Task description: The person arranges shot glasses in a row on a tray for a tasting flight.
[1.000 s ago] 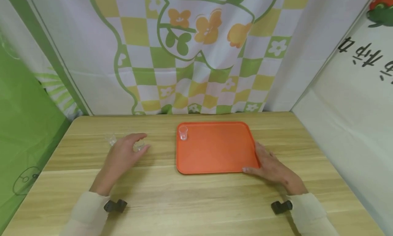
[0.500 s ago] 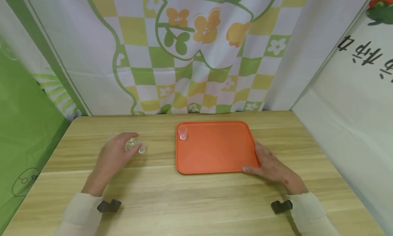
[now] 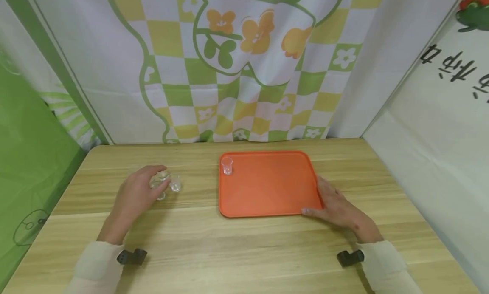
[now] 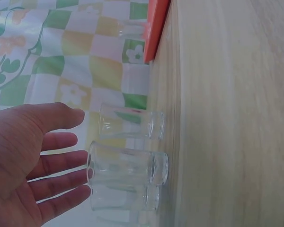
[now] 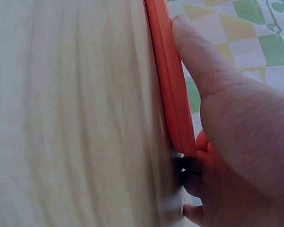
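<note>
Several small clear shot glasses [image 3: 175, 183] stand upright on the left of the table, partly hidden by my left hand [image 3: 137, 190]. In the left wrist view, the hand's thumb and fingers are spread apart, with the fingertips close beside a shot glass [image 4: 128, 163]; whether they touch it I cannot tell. Another shot glass [image 3: 227, 165] sits in the back left corner of the orange tray [image 3: 267, 183]. At the tray's front right corner, my right hand [image 3: 340, 207] holds the rim, its thumb [image 5: 194, 42] on top and its other fingers at the side, partly hidden.
The wooden table [image 3: 244, 251] reaches back to a patterned curtain [image 3: 244, 94]. A green cloth [image 3: 34, 158] hangs on the left, and a white wall covering with black characters [image 3: 439, 137] is on the right.
My left hand has shifted to the left around the shot glasses, leaving more of them in sight. The right hand and the tray stay where they were.
</note>
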{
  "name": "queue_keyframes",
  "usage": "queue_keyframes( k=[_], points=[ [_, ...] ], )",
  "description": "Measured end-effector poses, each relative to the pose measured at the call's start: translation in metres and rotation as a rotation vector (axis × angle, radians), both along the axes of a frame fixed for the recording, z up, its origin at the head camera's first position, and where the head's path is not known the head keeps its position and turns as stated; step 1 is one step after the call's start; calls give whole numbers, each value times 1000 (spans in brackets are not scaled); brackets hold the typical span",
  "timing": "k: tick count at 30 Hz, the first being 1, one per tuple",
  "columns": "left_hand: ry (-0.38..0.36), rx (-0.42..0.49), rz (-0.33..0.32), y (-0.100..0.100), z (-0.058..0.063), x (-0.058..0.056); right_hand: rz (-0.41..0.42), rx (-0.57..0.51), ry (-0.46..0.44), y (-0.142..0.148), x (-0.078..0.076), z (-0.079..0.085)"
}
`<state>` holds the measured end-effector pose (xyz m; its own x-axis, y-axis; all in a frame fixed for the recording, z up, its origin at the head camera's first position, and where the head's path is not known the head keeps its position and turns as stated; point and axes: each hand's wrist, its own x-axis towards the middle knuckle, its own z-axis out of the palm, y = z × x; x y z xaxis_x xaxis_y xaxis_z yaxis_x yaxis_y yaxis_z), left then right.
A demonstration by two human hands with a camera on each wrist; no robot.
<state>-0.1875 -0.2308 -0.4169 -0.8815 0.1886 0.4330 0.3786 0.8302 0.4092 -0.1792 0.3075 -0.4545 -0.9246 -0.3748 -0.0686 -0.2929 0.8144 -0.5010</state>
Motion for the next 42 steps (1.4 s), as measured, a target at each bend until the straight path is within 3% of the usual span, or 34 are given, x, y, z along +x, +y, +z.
queue_keyframes(
  k=[35, 42],
  points=[
    [-37, 6, 24, -19, -2, -2, -7, 10, -5, -1, 1, 0],
    [-71, 10, 26, -21, -3, -2, -10, 2, -12, -1, 0, 1]
  ],
)
